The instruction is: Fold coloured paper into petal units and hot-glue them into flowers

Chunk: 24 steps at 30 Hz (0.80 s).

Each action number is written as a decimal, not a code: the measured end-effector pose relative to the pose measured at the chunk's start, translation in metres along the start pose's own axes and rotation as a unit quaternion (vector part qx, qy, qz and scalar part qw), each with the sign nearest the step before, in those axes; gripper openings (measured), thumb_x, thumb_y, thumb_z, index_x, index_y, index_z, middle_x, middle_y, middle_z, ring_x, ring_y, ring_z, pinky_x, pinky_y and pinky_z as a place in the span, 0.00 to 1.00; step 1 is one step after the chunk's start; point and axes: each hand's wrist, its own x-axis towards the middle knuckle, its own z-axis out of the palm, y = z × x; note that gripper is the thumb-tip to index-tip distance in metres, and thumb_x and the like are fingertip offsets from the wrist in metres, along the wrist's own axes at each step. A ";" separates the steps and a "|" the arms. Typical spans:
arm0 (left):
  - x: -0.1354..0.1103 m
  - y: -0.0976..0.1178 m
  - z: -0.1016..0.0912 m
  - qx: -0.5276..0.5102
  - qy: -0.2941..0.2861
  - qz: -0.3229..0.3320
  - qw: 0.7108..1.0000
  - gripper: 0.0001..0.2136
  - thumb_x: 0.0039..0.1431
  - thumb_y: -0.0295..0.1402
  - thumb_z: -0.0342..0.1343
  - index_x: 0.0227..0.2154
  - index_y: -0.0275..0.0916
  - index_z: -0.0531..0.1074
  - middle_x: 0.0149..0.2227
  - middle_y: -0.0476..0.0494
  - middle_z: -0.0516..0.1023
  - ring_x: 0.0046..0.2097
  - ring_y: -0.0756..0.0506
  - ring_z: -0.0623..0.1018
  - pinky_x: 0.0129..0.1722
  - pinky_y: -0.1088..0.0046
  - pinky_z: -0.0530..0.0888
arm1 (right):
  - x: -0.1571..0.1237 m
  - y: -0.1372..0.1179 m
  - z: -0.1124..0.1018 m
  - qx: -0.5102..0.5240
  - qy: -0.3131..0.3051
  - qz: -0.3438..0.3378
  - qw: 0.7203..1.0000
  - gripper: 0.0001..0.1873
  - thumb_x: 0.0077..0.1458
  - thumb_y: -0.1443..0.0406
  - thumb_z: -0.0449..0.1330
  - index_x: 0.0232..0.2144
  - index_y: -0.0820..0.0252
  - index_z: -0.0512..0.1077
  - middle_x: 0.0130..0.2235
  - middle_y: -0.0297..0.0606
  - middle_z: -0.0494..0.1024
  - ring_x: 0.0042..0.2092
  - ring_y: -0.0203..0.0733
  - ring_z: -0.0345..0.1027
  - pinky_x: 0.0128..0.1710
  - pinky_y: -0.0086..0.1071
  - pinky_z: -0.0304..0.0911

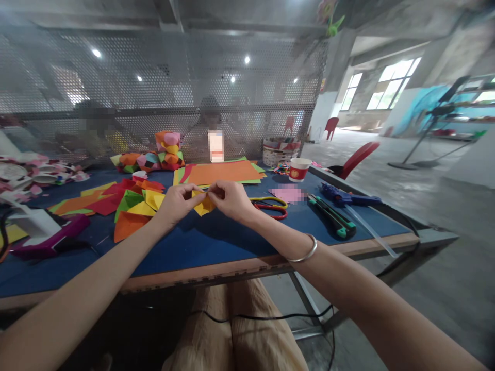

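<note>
One piece of folded yellow paper (203, 207) sits over the blue tabletop (174, 252), pinched along its upper edge between our two hands: the left hand (176, 203) closes on it from nine o'clock, the right hand (232, 200) from three, thumbs against fingertips. We judge it light and thin, crisp enough to keep a crease yet easily crushed or torn; its creased edges and corners look best for a gentle fingertip hold. From the piece, we see scissors (270, 207) at three o'clock and a stack of coloured sheets (224, 172) at one. On the paper cup (300, 170), between two and three o'clock, we make out a pale emblem on red but no lettering, and we can read no brand on the cutter (328, 214) beyond the scissors.
</note>
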 end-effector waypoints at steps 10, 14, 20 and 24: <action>-0.003 0.004 0.000 0.108 0.012 0.069 0.992 0.13 0.55 0.43 0.56 0.28 0.38 0.79 0.26 0.45 0.81 0.26 0.47 0.73 0.29 0.71 0.68 | 0.000 0.004 -0.001 -0.056 -0.019 -0.019 0.998 0.07 0.58 0.72 0.60 0.35 0.64 0.79 0.33 0.40 0.83 0.34 0.38 0.74 0.35 0.27 0.61; -0.004 0.005 -0.001 0.131 0.022 0.083 0.988 0.11 0.55 0.39 0.55 0.27 0.39 0.78 0.28 0.45 0.82 0.27 0.47 0.73 0.29 0.72 0.69 | 0.001 0.004 0.000 -0.048 -0.018 -0.017 0.999 0.06 0.60 0.71 0.61 0.35 0.62 0.79 0.34 0.39 0.83 0.34 0.37 0.73 0.36 0.27 0.61; -0.006 0.006 0.001 0.142 0.025 0.109 0.983 0.10 0.55 0.37 0.54 0.27 0.39 0.77 0.29 0.44 0.83 0.28 0.46 0.76 0.30 0.71 0.70 | -0.001 0.002 0.001 -0.060 -0.028 -0.012 0.998 0.06 0.60 0.70 0.61 0.35 0.64 0.80 0.32 0.39 0.82 0.33 0.36 0.71 0.34 0.27 0.59; -0.007 0.005 0.003 0.154 0.026 0.115 0.981 0.10 0.55 0.36 0.53 0.28 0.39 0.76 0.29 0.43 0.83 0.29 0.45 0.77 0.31 0.70 0.70 | -0.002 0.000 -0.001 -0.090 -0.028 -0.014 0.995 0.06 0.58 0.70 0.61 0.33 0.64 0.79 0.31 0.38 0.81 0.31 0.36 0.69 0.33 0.27 0.57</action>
